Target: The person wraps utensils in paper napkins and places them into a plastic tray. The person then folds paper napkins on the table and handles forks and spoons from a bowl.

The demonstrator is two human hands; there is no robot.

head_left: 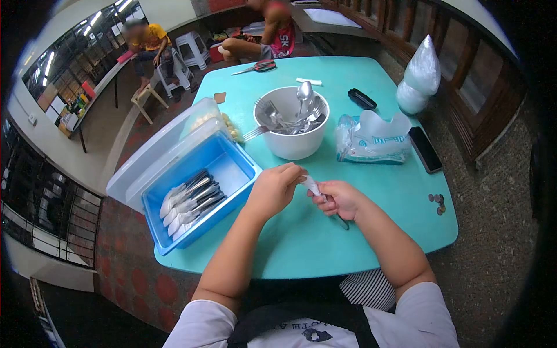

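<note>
My right hand [339,200] is closed around a piece of cutlery; its metal handle [345,223] sticks out below the fingers. White tissue [311,185] is wrapped over its other end. Pinched at the top of that tissue are the fingertips of my left hand [277,187]. Which utensils lie inside the tissue is hidden. Beyond my hands, a white tub [293,146] holds several forks and spoons. A blue plastic box [243,169] stands to the left, with several tissue-wrapped cutlery sets [191,200] in it. To the right lies a pack of tissues [374,142].
On the turquoise table [383,243] lie scissors [261,66], a small black object [362,98], a phone [425,151] and several coins [438,203]. A clear lid [168,153] leans behind the box. A plastic-wrapped bundle [419,78] stands at right. Two people sit farther back.
</note>
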